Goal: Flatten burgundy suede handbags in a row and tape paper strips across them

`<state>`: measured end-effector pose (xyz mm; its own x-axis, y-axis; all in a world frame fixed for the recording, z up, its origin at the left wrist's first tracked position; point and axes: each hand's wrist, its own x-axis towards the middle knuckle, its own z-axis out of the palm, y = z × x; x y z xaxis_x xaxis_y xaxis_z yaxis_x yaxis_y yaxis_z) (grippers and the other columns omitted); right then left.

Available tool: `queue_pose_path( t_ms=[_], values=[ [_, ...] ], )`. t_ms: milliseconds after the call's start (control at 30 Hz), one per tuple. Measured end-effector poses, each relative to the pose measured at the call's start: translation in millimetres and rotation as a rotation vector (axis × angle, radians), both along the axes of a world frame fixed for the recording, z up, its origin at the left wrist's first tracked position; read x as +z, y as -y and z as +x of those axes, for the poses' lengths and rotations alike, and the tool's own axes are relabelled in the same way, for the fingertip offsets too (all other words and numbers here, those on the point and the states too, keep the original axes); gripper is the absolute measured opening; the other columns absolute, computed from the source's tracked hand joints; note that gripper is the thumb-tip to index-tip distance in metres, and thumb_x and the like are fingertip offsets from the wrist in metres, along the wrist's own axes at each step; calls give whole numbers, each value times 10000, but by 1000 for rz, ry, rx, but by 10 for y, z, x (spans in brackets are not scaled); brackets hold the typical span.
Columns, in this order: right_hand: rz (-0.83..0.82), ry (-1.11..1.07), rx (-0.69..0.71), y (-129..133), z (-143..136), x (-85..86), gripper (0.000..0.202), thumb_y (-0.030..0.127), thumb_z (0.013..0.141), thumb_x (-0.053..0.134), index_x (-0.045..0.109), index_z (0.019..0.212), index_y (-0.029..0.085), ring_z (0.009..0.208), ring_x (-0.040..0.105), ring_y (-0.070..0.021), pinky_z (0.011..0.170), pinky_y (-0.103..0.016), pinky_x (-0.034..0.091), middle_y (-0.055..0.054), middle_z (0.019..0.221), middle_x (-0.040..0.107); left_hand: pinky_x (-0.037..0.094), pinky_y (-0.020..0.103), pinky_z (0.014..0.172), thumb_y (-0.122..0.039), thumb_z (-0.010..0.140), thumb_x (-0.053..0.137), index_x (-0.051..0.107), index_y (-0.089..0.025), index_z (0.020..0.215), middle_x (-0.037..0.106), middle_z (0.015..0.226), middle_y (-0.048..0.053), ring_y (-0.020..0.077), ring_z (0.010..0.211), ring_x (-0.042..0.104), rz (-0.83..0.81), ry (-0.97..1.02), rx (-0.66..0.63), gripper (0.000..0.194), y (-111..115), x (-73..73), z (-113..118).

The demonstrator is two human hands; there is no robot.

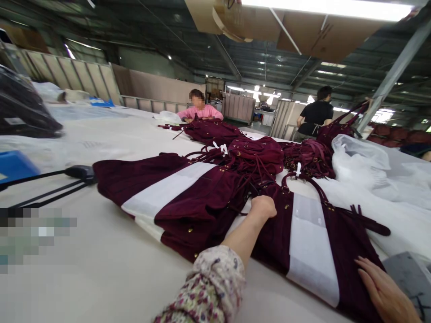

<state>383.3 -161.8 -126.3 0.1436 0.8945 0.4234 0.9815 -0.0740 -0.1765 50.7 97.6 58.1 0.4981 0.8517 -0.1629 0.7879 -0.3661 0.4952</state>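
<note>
Two dark burgundy handbags lie on the white table in front of me. The right handbag (272,242) has a wide white paper band (311,242) around it and its handles point away from me. My left hand (264,207) is closed at that bag's upper left corner; its fingers face away, so what they grip is hidden. My right hand (387,287) lies open, fingers stretched out, on the bag's lower right side. The left handbag (202,215) lies tilted, with a similar white band (168,188) across it.
More burgundy bags (257,152) and a heap of straps (308,157) lie beyond. Clear plastic bags (360,157) are piled at right beside a grey box (409,273). A black-handled tool (81,172) is at left. A person in pink (202,111) works across the table.
</note>
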Motion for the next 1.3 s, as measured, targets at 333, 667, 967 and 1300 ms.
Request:
queue_pose_path(
  t_ms=[333,667,967,1300],
  values=[
    [20,-10,3,12,-88,110,473,472,933,322,515,1237,165,1214,518,-275,1098,-484,353,-121,1306,555,472,292,774,-387,758,631,677,-124,803,693,855,96,234,843,642,31,130,57,271,-8,-134,-495],
    [20,-115,-112,77,83,96,498,477,869,365,540,1264,230,1055,633,-323,867,-502,537,-99,1200,642,451,257,823,-163,884,413,626,-164,997,683,962,51,175,913,626,133,311,110,241,489,-491,-782],
    [-20,-113,153,-953,-857,1262,375,439,859,454,603,1152,260,1003,642,-268,879,-421,537,-82,1158,650,472,320,724,-181,900,404,589,-184,978,685,834,103,248,802,669,322,103,-29,201,707,-558,-692],
    [31,-353,673,-1990,-2146,1044,258,161,871,358,586,973,229,1106,556,-211,950,-386,474,-80,1190,555,446,266,884,-284,922,342,667,-150,937,676,991,53,172,961,598,-33,803,415,352,373,-753,-753]
  ],
)
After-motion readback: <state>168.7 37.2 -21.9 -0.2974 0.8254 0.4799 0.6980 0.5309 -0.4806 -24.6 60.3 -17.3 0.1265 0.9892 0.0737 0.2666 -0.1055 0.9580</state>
